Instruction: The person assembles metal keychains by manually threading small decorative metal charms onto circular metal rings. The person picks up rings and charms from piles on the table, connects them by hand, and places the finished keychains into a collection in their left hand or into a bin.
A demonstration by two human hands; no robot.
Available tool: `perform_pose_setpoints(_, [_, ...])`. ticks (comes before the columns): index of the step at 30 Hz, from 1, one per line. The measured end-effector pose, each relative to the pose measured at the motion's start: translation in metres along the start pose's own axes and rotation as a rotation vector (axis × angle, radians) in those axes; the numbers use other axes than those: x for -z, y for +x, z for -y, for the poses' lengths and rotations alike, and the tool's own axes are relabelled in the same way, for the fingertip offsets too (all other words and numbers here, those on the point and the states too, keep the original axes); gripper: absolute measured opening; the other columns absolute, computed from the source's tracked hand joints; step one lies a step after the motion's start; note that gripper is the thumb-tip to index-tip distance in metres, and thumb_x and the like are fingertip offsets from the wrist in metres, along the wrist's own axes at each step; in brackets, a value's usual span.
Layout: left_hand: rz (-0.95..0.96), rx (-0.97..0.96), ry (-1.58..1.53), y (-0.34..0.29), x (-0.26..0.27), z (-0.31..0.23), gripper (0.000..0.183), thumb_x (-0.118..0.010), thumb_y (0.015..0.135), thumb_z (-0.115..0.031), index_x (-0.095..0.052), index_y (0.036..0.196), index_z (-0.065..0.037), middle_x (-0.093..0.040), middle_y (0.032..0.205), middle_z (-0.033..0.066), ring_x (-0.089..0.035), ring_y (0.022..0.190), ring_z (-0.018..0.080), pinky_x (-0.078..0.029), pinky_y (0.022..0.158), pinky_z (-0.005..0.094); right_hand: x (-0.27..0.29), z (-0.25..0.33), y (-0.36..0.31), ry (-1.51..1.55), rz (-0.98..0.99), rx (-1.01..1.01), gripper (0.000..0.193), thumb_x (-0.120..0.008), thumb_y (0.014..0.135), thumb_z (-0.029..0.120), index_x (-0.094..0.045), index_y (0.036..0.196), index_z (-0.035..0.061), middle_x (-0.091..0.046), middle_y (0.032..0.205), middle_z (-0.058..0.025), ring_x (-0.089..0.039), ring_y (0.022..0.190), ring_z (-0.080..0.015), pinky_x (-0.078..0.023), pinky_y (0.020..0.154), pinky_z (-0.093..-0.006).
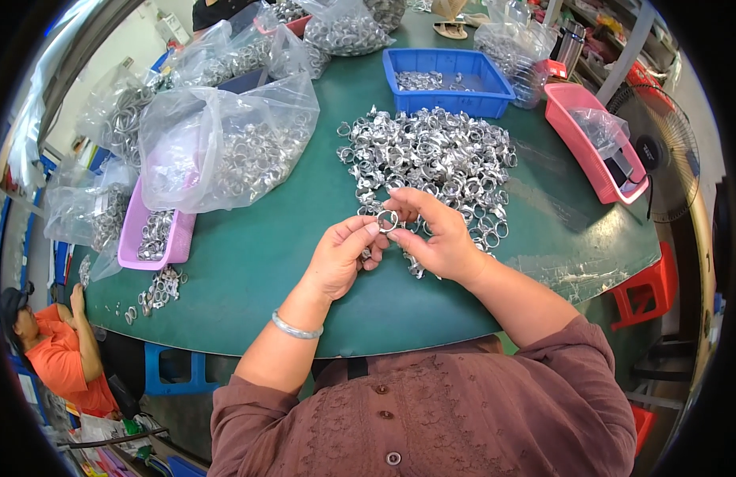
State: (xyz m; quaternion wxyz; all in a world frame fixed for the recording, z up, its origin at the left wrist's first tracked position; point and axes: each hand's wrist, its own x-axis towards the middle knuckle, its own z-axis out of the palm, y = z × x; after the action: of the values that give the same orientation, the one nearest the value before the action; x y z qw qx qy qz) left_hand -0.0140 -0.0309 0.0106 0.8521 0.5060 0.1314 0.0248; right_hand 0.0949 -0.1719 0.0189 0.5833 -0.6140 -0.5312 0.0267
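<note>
Over the near edge of a pile of silvery metal rings (431, 155), my two hands meet at one thin metal ring (388, 222). My left hand (344, 250) is closed, its thumb and forefinger pinching the ring's left side. A second bit of silvery metal shows under its curled fingers, too hidden to name. From the other side, my right hand (439, 237) grips the same ring between thumb and fingertips. Many rings in the pile have small lugs on them. Some lie right beside and behind my right hand.
Behind the pile stands a blue tray (451, 103) with some metal pieces. Clear bags of rings (257, 151) and a pink-purple bin (181, 242) stand left. A pink basket (571, 119) and a fan (658, 151) are right. Another person (62, 358) sits at the far left.
</note>
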Motion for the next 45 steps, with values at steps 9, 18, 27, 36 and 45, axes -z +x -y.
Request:
perform_pose_setpoints(9, [0.114, 0.061, -0.080, 0.000, -0.001, 0.001, 0.026, -0.044, 0.089, -0.024, -0.057, 0.094, -0.001, -0.056, 0.075, 0.0043, -0.050, 0.061, 0.0106, -0.038, 0.052, 0.0227, -0.002, 0.006, 0.000, 0.014, 0.015, 0.004, 0.049, -0.061, 0.074, -0.002, -0.045, 0.119, 0.0027, -0.059, 0.099, -0.0112, -0.059, 0.087, -0.0188, -0.048, 0.072, -0.0279])
perform_pose_setpoints(18, [0.112, 0.070, -0.086, 0.000, -0.001, 0.002, 0.042, -0.036, 0.091, -0.035, -0.056, 0.097, 0.001, -0.057, 0.078, 0.0068, -0.051, 0.063, 0.0138, -0.039, 0.053, 0.0249, -0.005, 0.005, 0.002, -0.134, 0.062, 0.179, 0.050, -0.062, 0.070, 0.000, -0.045, 0.118, 0.0028, -0.057, 0.092, -0.0097, -0.056, 0.078, -0.0253, -0.044, 0.073, -0.0354])
perform_pose_setpoints(27, [0.042, -0.136, -0.398, 0.007, 0.020, -0.013, 0.043, -0.044, 0.081, -0.030, -0.052, 0.111, -0.001, -0.058, 0.093, 0.0082, -0.053, 0.075, 0.0184, -0.043, 0.060, 0.0276, 0.010, -0.012, 0.006, -0.409, -0.069, 0.134, 0.032, -0.059, 0.071, 0.001, -0.055, 0.102, 0.0041, -0.057, 0.092, -0.0095, -0.053, 0.085, -0.0281, -0.040, 0.075, -0.0381])
perform_pose_setpoints(36, [-0.156, -0.123, -0.448, 0.009, 0.027, -0.011, 0.032, -0.047, 0.085, -0.031, -0.058, 0.096, -0.003, -0.058, 0.086, 0.0058, -0.053, 0.074, 0.0172, -0.043, 0.059, 0.0271, -0.009, -0.005, 0.000, -0.687, 0.294, 0.097, 0.020, -0.065, 0.070, 0.025, -0.064, 0.081, 0.0090, -0.055, 0.095, -0.0037, -0.045, 0.096, -0.0244, -0.030, 0.086, -0.0413])
perform_pose_setpoints(45, [-0.189, -0.101, -0.366, 0.008, 0.025, -0.009, 0.024, -0.051, 0.085, -0.023, -0.057, 0.095, -0.003, -0.055, 0.077, 0.0031, -0.052, 0.071, 0.0151, -0.042, 0.057, 0.0255, -0.007, -0.005, 0.000, -0.726, 0.392, 0.053, 0.017, -0.067, 0.065, 0.017, -0.064, 0.080, 0.0095, -0.056, 0.096, -0.0022, -0.045, 0.098, -0.0232, -0.029, 0.088, -0.0419])
